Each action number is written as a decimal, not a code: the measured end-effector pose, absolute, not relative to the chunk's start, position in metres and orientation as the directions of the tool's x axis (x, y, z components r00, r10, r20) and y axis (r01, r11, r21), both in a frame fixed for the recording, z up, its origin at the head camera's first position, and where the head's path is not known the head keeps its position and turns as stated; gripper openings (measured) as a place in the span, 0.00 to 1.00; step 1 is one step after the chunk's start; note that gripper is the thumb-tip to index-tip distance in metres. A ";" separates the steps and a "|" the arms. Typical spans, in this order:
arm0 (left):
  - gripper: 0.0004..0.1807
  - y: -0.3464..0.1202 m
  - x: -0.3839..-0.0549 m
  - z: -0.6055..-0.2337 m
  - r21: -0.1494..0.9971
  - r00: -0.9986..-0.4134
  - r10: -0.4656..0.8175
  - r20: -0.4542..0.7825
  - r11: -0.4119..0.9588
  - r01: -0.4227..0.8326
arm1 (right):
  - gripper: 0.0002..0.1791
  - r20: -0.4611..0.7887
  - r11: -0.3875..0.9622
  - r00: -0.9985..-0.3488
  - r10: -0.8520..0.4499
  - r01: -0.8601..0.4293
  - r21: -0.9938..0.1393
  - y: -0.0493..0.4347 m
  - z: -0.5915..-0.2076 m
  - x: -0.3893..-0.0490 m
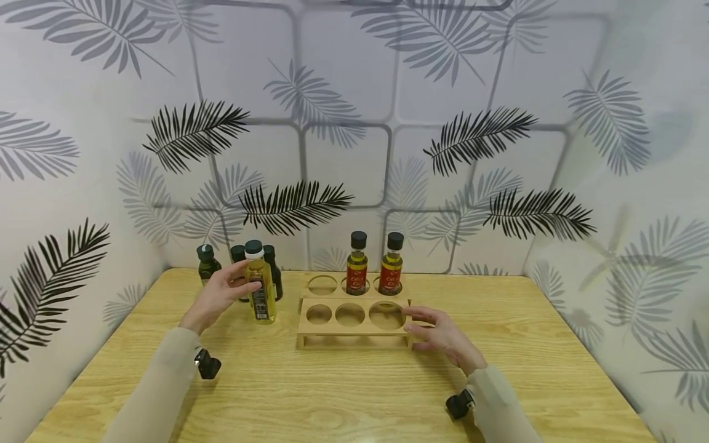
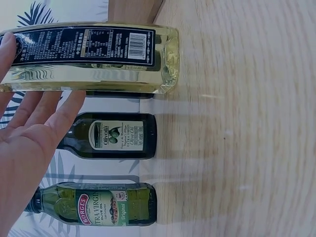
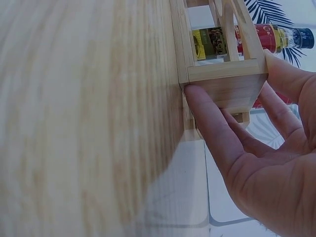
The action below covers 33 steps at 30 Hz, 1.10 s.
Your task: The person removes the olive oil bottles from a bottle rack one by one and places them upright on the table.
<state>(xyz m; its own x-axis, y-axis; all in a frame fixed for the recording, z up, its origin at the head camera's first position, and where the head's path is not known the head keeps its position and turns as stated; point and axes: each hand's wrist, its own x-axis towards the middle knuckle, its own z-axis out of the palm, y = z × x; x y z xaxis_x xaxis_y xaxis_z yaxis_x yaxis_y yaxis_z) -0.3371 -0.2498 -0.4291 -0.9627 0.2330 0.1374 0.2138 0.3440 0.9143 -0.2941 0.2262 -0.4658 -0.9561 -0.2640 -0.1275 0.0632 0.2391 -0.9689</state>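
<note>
A clear bottle of pale yellow oil (image 1: 264,301) with a dark green cap is gripped in my left hand (image 1: 216,295), thumb on one side and fingers behind. It is upright at the left; whether its base touches the table I cannot tell. My right hand (image 1: 445,338) touches the right end of a two-tier wooden bottle rack (image 1: 354,331), its fingers extended along the end panel (image 3: 227,89). Two red-labelled oil bottles (image 1: 357,275) stand in the rack's back row. One back-row hole at the left and the front row's holes hold no bottles.
Behind my left hand stand several dark green olive oil bottles, one with a Borges label (image 2: 98,205) and another with an Olivoilà label (image 2: 116,136). A pale wood table (image 1: 310,394) spreads under everything. The leaf-patterned wall (image 1: 354,154) rises at its back edge.
</note>
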 end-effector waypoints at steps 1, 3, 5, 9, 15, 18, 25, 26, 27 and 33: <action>0.45 -0.250 -0.337 -0.429 0.913 -0.963 0.235 0.136 0.347 0.213 | 0.29 -0.127 0.238 -0.956 -0.263 0.063 -0.969 0.226 -0.466 -0.294; 0.45 -0.250 -0.336 -0.430 0.917 -0.964 0.234 0.129 0.341 0.205 | 0.29 -0.129 0.239 -0.958 -0.256 0.066 -0.969 0.226 -0.468 -0.294; 0.45 -0.250 -0.337 -0.431 0.923 -0.964 0.234 0.128 0.328 0.202 | 0.28 -0.135 0.241 -0.961 -0.243 0.075 -0.968 0.226 -0.469 -0.294; 0.45 -0.249 -0.337 -0.430 0.924 -0.968 0.206 0.143 0.323 0.206 | 0.28 -0.146 0.249 -0.963 -0.226 0.088 -0.964 0.226 -0.471 -0.295; 0.42 -0.245 -0.333 -0.424 0.900 -0.969 0.109 0.222 0.360 0.247 | 0.28 -0.147 0.243 -0.963 -0.225 0.091 -0.966 0.227 -0.471 -0.294; 0.38 -0.243 -0.331 -0.423 0.876 -0.958 0.069 0.278 0.391 0.282 | 0.28 -0.147 0.243 -0.963 -0.226 0.090 -0.966 0.227 -0.471 -0.295; 0.24 -0.237 -0.327 -0.421 0.816 -0.891 -0.090 0.445 0.451 0.362 | 0.28 -0.146 0.250 -0.962 -0.230 0.087 -0.964 0.228 -0.472 -0.295; 0.23 -0.236 -0.327 -0.420 0.814 -0.882 -0.110 0.459 0.451 0.367 | 0.28 -0.146 0.254 -0.962 -0.229 0.086 -0.963 0.228 -0.471 -0.295; 0.21 -0.235 -0.326 -0.419 0.813 -0.875 -0.127 0.468 0.449 0.370 | 0.28 -0.147 0.257 -0.963 -0.227 0.086 -0.963 0.228 -0.471 -0.295; 0.15 -0.229 -0.319 -0.414 0.808 -0.848 -0.157 0.507 0.429 0.403 | 0.27 -0.146 0.266 -0.963 -0.229 0.082 -0.960 0.227 -0.468 -0.295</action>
<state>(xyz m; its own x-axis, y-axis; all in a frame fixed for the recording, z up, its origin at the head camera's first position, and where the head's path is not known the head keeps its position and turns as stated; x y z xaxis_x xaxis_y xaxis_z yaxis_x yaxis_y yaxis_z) -0.3194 -0.2294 -0.4141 -0.8476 -0.1573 0.5067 0.4033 0.4294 0.8080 -0.2951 0.2267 -0.4685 -0.9625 -0.2288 -0.1457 0.0820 0.2664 -0.9604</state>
